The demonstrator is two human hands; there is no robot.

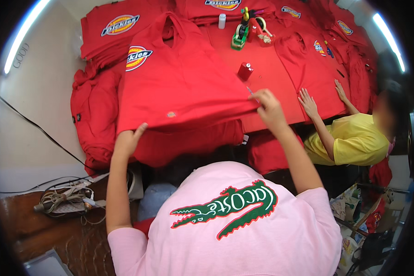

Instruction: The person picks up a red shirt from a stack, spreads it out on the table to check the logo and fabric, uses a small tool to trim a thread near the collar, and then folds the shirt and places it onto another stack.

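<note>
A red shirt (184, 83) with a round printed badge on its chest lies spread on the red table, on top of a pile of other red shirts. My left hand (129, 138) grips its lower hem at the left corner. My right hand (267, 106) pinches the hem at the right corner and holds it lifted off the table. Both my arms reach up from the lower edge, over my pink shirt with a green crocodile print.
More red shirts (110, 32) are stacked at the left and back. A green tape dispenser (239, 37), a red one (262, 32) and a small red box (244, 71) stand on the table (271, 78). A person in yellow (354, 138) presses both hands on a shirt at right. Cables (64, 198) lie lower left.
</note>
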